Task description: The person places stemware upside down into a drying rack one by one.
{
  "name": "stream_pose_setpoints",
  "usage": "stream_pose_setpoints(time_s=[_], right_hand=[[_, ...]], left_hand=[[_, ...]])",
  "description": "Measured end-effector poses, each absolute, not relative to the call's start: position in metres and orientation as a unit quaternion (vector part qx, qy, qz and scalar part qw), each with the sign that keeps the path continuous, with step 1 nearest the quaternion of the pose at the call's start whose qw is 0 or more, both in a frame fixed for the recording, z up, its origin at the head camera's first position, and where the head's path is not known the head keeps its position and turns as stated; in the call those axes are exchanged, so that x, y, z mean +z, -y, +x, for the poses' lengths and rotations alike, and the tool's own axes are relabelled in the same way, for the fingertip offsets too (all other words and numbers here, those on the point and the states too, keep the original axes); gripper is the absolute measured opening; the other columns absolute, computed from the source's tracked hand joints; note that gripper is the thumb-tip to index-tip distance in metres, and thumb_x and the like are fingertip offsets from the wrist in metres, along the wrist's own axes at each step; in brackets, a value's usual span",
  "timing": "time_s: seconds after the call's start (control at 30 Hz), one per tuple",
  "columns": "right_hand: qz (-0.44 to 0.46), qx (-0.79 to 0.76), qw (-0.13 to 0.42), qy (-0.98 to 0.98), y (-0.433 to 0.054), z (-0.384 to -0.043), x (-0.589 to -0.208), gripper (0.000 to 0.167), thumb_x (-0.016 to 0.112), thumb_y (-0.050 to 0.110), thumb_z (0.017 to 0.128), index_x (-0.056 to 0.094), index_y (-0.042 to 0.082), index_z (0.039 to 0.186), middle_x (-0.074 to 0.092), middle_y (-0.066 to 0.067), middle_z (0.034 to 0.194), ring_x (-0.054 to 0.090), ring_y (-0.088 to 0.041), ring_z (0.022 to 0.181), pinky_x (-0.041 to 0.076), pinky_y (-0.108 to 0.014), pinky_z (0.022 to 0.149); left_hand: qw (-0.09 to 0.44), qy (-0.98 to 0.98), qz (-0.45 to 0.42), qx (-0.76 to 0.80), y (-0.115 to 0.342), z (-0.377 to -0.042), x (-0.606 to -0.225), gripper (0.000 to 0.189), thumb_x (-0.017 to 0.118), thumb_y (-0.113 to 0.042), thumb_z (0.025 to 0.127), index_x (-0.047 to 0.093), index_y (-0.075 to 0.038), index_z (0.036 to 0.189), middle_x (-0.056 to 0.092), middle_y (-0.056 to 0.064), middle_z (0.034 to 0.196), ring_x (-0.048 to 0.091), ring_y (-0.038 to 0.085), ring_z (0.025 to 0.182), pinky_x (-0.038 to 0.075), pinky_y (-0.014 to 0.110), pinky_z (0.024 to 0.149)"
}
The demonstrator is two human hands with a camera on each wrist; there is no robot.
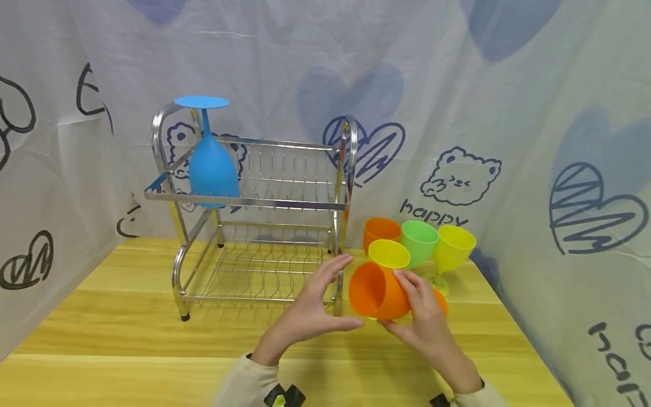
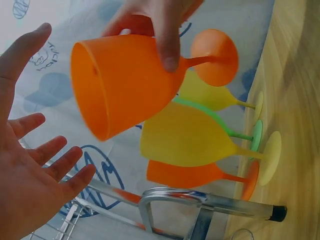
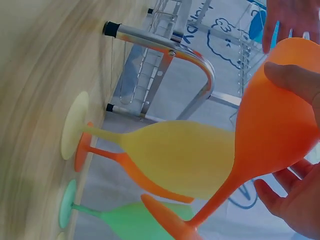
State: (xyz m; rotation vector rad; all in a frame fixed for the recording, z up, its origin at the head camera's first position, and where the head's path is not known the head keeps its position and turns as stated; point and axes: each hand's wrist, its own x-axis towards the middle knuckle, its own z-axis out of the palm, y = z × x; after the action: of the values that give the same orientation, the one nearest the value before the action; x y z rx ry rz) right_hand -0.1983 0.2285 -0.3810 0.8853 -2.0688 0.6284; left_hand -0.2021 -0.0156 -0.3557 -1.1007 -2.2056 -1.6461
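An orange plastic goblet (image 1: pixel 389 297) is held by my right hand (image 1: pixel 429 325), thumb and fingers around its bowl. It lies tilted on its side in the air, its mouth toward the left and its foot (image 2: pixel 215 57) toward the right. My left hand (image 1: pixel 310 308) is empty, thumb and fingers spread apart, just left of the goblet's rim. Behind the held goblet stand a yellow goblet (image 3: pixel 175 155), another orange goblet (image 1: pixel 380 229), a green goblet (image 1: pixel 419 243) and a second yellow goblet (image 1: pixel 454 249), all upright on the table.
A two-tier metal dish rack (image 1: pixel 264 202) stands left of the goblets, near my left hand. A blue goblet (image 1: pixel 213 167) sits upside down on its upper tier, at the left end. Printed cloth (image 1: pixel 280 68) hangs behind and beside the wooden table (image 1: pixel 127 339).
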Motion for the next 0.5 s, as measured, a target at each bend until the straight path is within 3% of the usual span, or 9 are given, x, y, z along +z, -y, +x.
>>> stream_pose_setpoints(time_s=[0.1, 0.13, 0.23, 0.5], right_hand=[[0.352, 0.208, 0.406, 0.818, -0.223, -0.198, -0.379, 0.102, 0.098, 0.007, 0.045, 0.050, 0.000, 0.134, 0.052, -0.023, 0.123, 0.055, -0.039, 0.104, 0.054, -0.049, 0.083], [0.355, 0.197, 0.411, 0.816, -0.221, -0.197, -0.379, 0.102, 0.098, 0.006, 0.044, 0.050, 0.001, 0.134, 0.052, -0.023, 0.122, 0.055, -0.039, 0.103, 0.054, -0.053, 0.079], [0.364, 0.175, 0.419, 0.813, -0.216, -0.196, -0.378, 0.102, 0.097, 0.008, 0.043, 0.051, 0.002, 0.133, 0.053, -0.023, 0.121, 0.055, -0.040, 0.102, 0.053, -0.055, 0.076], [0.362, 0.156, 0.419, 0.818, -0.208, -0.190, -0.375, 0.100, 0.097, 0.009, 0.045, 0.051, 0.004, 0.133, 0.053, -0.023, 0.123, 0.053, -0.038, 0.103, 0.052, -0.053, 0.077]], left_hand=[[0.090, 0.753, -0.372, -0.535, 0.011, -0.204, -0.358, 0.094, 0.088, -0.020, 0.069, 0.037, -0.011, 0.148, 0.030, 0.008, 0.153, 0.032, 0.028, 0.137, 0.036, 0.056, 0.105], [0.090, 0.757, -0.374, -0.528, 0.010, -0.204, -0.358, 0.094, 0.088, -0.021, 0.069, 0.038, -0.011, 0.148, 0.030, 0.009, 0.153, 0.032, 0.029, 0.137, 0.036, 0.057, 0.104], [0.094, 0.767, -0.382, -0.507, 0.006, -0.205, -0.359, 0.094, 0.089, -0.023, 0.069, 0.038, -0.010, 0.147, 0.030, 0.010, 0.153, 0.033, 0.030, 0.136, 0.037, 0.057, 0.103], [0.116, 0.764, -0.394, -0.498, 0.002, -0.208, -0.362, 0.086, 0.088, -0.016, 0.070, 0.043, -0.009, 0.143, 0.036, 0.012, 0.149, 0.043, 0.030, 0.128, 0.048, 0.040, 0.096]])
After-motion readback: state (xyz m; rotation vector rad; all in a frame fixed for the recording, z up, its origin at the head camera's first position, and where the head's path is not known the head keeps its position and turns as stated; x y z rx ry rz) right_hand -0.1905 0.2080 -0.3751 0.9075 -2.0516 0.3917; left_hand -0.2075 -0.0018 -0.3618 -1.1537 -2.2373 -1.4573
